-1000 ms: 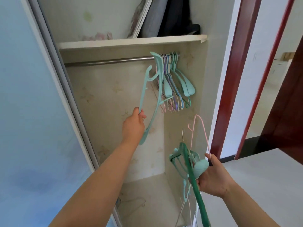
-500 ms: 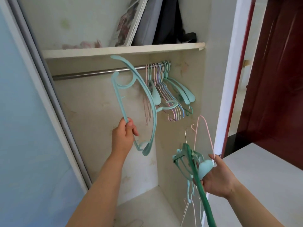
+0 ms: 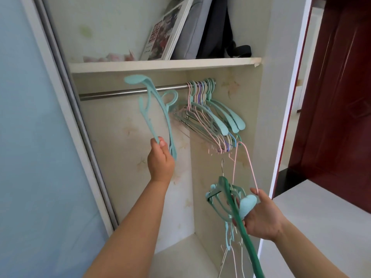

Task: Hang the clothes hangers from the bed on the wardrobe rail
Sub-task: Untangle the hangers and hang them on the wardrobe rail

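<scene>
The wardrobe rail (image 3: pixel 120 93) crosses the upper middle of the frame, hung hangers (image 3: pixel 208 109) crowded at its right end. The left hand (image 3: pixel 160 157) grips a mint hanger (image 3: pixel 152 113), now tilted further left than half a second ago, hook just below the rail; next it must lift over. The right hand (image 3: pixel 259 215), lower right, clutches the remaining bundle (image 3: pixel 226 199).

— What was the rail (image 3: pixel 120 92) made of?
— Polished metal, shiny. The mint hanger (image 3: pixel 154 113) at its ten o'clock end looked like smooth matt plastic.
— And the ones already hung (image 3: pixel 210 115)?
— Plastic and thin coated wire, pastel. The wardrobe lining (image 3: pixel 120 137) was matt, stained paper; the door (image 3: pixel 337 97) at three o'clock was glossy dark-red wood.
</scene>
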